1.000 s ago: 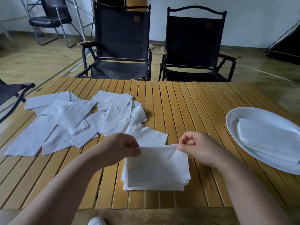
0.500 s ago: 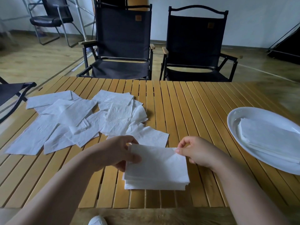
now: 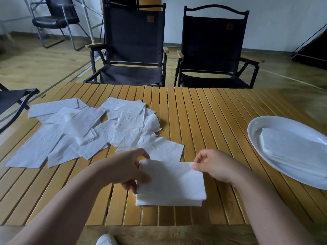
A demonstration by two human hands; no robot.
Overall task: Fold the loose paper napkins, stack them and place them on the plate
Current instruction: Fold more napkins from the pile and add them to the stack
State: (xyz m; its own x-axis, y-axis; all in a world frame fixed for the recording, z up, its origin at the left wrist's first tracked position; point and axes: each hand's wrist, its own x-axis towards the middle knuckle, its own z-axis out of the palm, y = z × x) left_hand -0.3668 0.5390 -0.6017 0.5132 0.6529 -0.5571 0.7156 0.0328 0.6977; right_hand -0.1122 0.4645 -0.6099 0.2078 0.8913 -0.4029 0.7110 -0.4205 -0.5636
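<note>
A stack of folded white napkins [image 3: 171,193] lies on the slatted wooden table near its front edge. On top of it lies a folded napkin [image 3: 169,174]. My left hand [image 3: 127,168] holds this napkin's left edge, thumb on top and fingers curled at the stack's side. My right hand [image 3: 212,165] pinches its far right corner between thumb and forefinger. Several loose unfolded napkins [image 3: 85,128] are spread over the table's left half. At the right stands a white plate [image 3: 256,126] carrying another pile of folded napkins [image 3: 293,149].
Two black folding chairs [image 3: 132,50] stand at the table's far side. Another dark chair's arm [image 3: 16,98] juts in at the left. The table's front edge [image 3: 159,225] runs just below the stack. A white shoe [image 3: 106,240] shows underneath.
Both hands have lowered the top napkin down onto the stack. My left hand has slid down along the stack's left side. My right hand keeps its pinch on the far right corner.
</note>
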